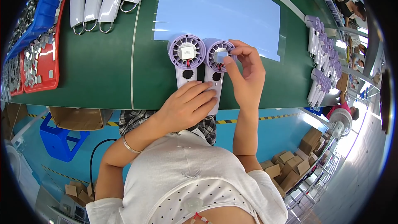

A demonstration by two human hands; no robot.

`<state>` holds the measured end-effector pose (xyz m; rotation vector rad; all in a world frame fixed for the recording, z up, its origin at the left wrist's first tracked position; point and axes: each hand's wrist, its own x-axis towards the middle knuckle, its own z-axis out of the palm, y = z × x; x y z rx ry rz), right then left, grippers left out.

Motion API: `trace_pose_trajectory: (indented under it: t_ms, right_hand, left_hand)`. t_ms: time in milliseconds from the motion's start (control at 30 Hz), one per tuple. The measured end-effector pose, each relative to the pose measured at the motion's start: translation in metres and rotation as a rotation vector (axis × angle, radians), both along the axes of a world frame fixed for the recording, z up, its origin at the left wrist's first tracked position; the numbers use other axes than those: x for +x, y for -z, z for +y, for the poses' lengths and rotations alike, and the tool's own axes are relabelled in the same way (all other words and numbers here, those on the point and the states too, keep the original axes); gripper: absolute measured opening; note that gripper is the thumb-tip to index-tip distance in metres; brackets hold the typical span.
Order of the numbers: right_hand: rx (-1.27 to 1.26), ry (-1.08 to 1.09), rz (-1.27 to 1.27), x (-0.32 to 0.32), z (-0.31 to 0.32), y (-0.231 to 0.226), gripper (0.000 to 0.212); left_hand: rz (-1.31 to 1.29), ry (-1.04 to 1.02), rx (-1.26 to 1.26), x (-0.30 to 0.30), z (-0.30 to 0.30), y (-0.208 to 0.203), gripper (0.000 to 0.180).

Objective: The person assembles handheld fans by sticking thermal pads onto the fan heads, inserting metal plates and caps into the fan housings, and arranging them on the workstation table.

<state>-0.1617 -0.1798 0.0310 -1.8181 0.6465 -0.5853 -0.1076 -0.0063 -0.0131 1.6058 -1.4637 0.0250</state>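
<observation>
Two handheld fans lie side by side on the green table, each with a round lilac head and a white handle. The left fan (181,60) bears a small white square label on its hub. My left hand (182,105) lies across both handles, its fingertips on the right fan (211,54) and its thumb hidden. At that fan's head is my right hand (248,70), thumb and index finger bent at a small pale square piece (221,57) over the hub. The remaining fingers curl loosely above the rim. Red wires show in both heads.
A light blue sheet (215,12) covers part of the table (103,66) beyond the fans. More white handles (94,2) with metal loops lie far left, near a red tray (49,66) of small metal squares and a blue bin (37,16). Several fans (319,58) line the right side.
</observation>
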Motion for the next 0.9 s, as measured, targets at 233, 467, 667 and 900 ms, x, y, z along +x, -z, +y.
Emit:
trace_pose_trajectory:
  t_ms: [233, 467, 667, 900]
  right_hand:
    - [-0.463, -0.243, 0.127, 0.000, -0.018, -0.023, 0.030]
    - [-0.600, -0.354, 0.193, 0.004, -0.026, -0.024, 0.032]
    - [-0.509, -0.355, 0.192, 0.004, -0.029, -0.021, 0.029]
    - [-0.415, -0.323, 0.128, 0.005, -0.024, -0.016, 0.029]
  left_hand:
    - [0.004, 0.005, 0.001, 0.001, 0.000, -0.001, 0.025]
    - [-0.004, -0.003, -0.005, -0.001, 0.001, 0.002, 0.024]
    - [-0.005, -0.001, 0.002, -0.001, 0.000, 0.000, 0.023]
    - [-0.009, -0.006, 0.000, -0.001, 0.000, 0.002, 0.023]
